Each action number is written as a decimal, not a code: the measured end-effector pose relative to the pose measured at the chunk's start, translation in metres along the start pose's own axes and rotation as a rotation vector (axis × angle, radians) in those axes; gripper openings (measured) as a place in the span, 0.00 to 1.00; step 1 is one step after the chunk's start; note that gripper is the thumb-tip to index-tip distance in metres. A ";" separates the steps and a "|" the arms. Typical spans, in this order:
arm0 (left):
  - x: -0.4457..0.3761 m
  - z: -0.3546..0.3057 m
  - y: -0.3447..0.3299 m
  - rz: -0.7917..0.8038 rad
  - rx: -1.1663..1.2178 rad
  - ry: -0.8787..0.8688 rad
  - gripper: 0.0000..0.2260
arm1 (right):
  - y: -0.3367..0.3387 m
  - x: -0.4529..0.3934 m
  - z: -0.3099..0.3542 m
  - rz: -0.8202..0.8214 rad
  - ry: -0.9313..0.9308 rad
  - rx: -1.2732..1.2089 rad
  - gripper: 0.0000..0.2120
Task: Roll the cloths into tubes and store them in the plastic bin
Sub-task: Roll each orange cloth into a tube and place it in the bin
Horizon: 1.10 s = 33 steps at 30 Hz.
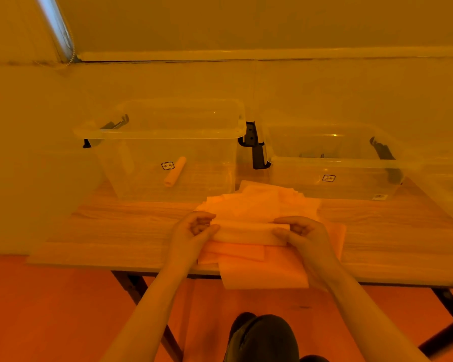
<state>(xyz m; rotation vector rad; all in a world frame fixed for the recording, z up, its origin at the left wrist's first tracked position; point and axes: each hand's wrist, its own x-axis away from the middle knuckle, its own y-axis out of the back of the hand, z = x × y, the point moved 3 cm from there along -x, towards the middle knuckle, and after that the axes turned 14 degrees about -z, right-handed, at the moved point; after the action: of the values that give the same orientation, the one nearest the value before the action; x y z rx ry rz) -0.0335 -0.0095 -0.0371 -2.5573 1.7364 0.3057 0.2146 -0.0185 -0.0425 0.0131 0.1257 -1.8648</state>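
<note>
Head view under strong orange light, read left to right. On the pale wood-grain desk [131, 223] stands a clear rectangular plastic bin with dark side latches [168, 142]; a single cloth already rolled into a short tube [175, 171] lies tilted on its floor, beside a small label. Right of it stands a second, lower clear plastic bin [335, 165], which appears to hold no cloth, though glare makes this uncertain. In front of the bins lies a loose pile of flat light cloths [259, 202]. At the near desk edge, the left hand [194, 231] and right hand [304, 233] each pinch one end of a partly rolled pale cloth [249, 232], fingers curled round the roll, thumbs toward the person. The unrolled remainder of this cloth [264, 273] hangs over the desk edge.
</note>
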 end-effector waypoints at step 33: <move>-0.002 0.000 -0.016 0.134 0.015 -0.010 0.16 | 0.006 0.002 0.003 -0.016 -0.092 -0.123 0.13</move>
<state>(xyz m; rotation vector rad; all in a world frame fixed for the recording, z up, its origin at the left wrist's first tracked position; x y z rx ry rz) -0.0191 -0.0016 -0.0380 -2.4301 1.9023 0.3087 0.2202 -0.0222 -0.0400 -0.1593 0.1771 -1.8677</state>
